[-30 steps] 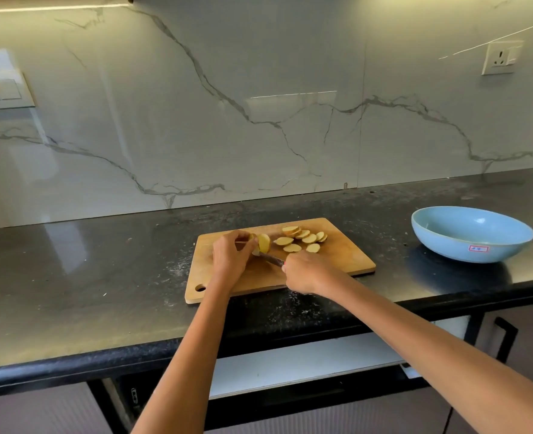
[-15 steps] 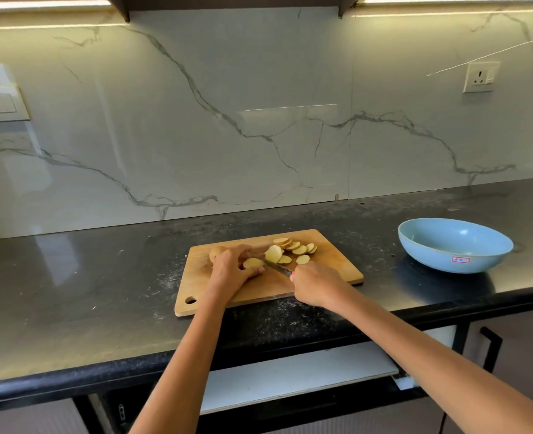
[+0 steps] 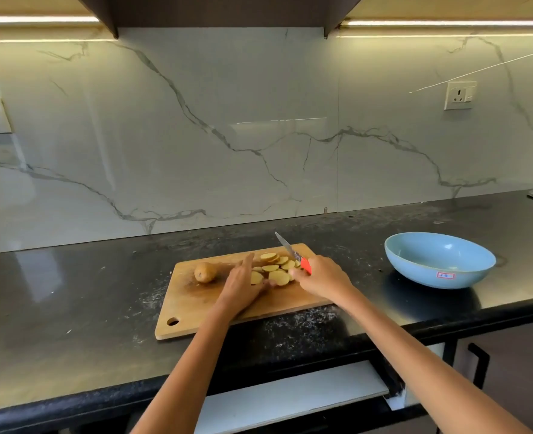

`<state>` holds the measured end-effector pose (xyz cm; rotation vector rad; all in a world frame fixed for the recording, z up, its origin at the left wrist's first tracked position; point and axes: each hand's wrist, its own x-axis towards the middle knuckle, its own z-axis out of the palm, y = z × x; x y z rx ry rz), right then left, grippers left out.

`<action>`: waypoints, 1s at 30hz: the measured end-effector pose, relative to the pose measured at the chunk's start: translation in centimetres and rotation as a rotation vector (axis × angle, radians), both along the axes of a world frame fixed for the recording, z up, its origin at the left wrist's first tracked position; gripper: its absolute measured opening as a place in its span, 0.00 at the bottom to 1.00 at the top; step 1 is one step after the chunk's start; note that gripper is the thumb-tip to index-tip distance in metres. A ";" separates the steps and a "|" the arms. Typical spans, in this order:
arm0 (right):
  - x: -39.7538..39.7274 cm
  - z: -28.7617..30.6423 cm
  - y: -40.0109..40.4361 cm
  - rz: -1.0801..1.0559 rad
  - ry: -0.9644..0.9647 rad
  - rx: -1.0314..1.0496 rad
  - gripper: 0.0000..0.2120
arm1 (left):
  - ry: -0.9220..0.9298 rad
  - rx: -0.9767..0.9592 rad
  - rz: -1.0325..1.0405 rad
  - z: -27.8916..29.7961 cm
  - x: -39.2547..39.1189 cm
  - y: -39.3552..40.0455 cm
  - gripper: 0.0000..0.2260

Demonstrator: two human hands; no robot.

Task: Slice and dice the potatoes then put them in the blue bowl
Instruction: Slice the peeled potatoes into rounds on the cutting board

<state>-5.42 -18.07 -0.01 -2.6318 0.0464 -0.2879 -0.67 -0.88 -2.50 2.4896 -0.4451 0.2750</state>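
We've got the wooden cutting board on the black counter, with a pile of potato slices near its far right side and 1 uncut potato off to the left. Our left hand lies flat, fingers straight, touching the slices. Our right hand grips the red-handled knife, blade pointing up and away. The blue bowl sits well apart, to the right.
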 end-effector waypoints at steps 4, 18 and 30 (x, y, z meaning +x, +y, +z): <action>1.2 -0.6 -0.9 -0.018 0.055 -0.013 0.31 | 0.071 0.018 -0.030 0.2 0.9 -1.8 0.42; 9.6 -1.0 -3.5 0.000 0.054 0.131 0.24 | 0.171 0.132 -0.133 2.0 6.5 -4.2 0.29; 10.7 -1.0 -5.0 -0.007 -0.028 0.335 0.23 | 0.192 0.079 -0.138 2.9 8.2 -3.7 0.35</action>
